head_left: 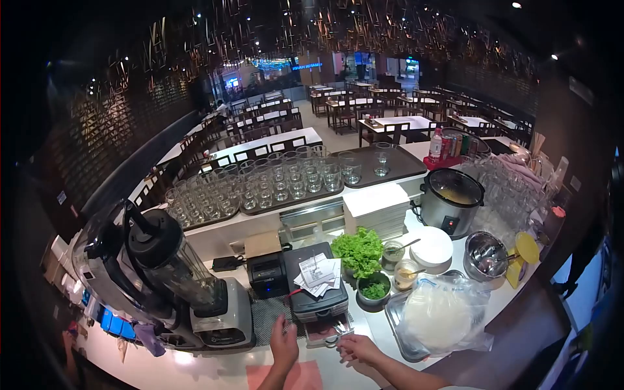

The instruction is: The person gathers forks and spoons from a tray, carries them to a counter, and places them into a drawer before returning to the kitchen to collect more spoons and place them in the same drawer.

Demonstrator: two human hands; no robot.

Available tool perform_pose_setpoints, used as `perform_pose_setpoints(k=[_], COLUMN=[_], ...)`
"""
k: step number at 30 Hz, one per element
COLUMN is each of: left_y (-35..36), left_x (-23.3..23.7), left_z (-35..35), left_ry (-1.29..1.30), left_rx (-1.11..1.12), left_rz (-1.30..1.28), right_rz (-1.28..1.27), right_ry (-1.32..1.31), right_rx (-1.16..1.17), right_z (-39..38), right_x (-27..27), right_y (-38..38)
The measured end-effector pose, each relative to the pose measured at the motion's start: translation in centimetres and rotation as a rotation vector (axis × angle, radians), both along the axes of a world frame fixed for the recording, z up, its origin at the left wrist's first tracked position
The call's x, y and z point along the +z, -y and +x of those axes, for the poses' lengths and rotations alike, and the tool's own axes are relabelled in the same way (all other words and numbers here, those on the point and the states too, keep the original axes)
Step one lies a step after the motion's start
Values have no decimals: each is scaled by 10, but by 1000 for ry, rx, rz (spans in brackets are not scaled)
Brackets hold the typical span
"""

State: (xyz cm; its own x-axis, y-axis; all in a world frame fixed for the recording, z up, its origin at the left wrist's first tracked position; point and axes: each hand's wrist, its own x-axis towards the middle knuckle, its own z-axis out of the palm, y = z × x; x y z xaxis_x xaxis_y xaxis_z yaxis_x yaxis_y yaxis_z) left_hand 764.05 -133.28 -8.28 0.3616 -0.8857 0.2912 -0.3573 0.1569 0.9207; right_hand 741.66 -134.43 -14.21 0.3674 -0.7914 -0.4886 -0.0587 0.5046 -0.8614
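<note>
My left hand (284,342) is raised over the counter's front edge, fingers stretched upward, with nothing visible in it. A pink cloth (305,376) lies below it. To the right, my right hand (359,349) has its fingers loosely bent and apart, right by a small tray (320,339) that holds shiny metal pieces. Behind the tray stands a dark box-shaped machine (318,302) with printed paper slips (318,273) on top. Just right of this machine are a bowl of chopped greens (374,288) and a bunch of lettuce (357,250).
Blenders (221,312) stand at left, beside a black printer (267,274). Glasses (296,179) fill trays on the ledge. At right are a slow cooker (450,205), white plates (431,246), a metal bowl (486,255) and a plastic bag of pale rounds (442,318) on a metal tray.
</note>
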Motion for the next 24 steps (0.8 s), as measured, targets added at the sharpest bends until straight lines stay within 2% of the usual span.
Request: perform_pose_setpoints(k=[1, 3, 4, 6, 7, 9, 13, 15, 16, 20, 24], left_y=[15, 47, 51, 60, 64, 64, 67, 70, 70, 69, 73], left_x=[-6, -20, -12, 11, 14, 10, 12, 10, 10, 10, 4], left_z=[6, 16, 12, 4, 3, 7, 4, 5, 4, 4, 5], left_ry=[3, -219, -218, -427, -428, -209, -116, -196, -267, -271, -362], left_rx=[-4, -12, -16, -33, -29, -69, -16, -9, -29, -43, -27], left_rz=[-1, 134, 133, 99, 110, 123, 126, 175, 197, 182, 212], right_rz=[94, 155, 219, 209, 204, 224, 153, 157, 150, 153, 134], right_ry=[141, 199, 252, 297, 340, 341, 405, 339, 343, 276, 311], right_rx=[-76, -95, -106, -133, -157, -153, -131, -174, -192, -259, -218], right_z=[2, 3, 3, 6, 6, 8, 15, 21, 23, 34, 34], right_x=[-2, 1, 3, 6, 6, -9, -18, 7, 5, 5, 3], right_y=[0, 2, 3, 5, 3, 10, 27, 30, 36, 62, 66])
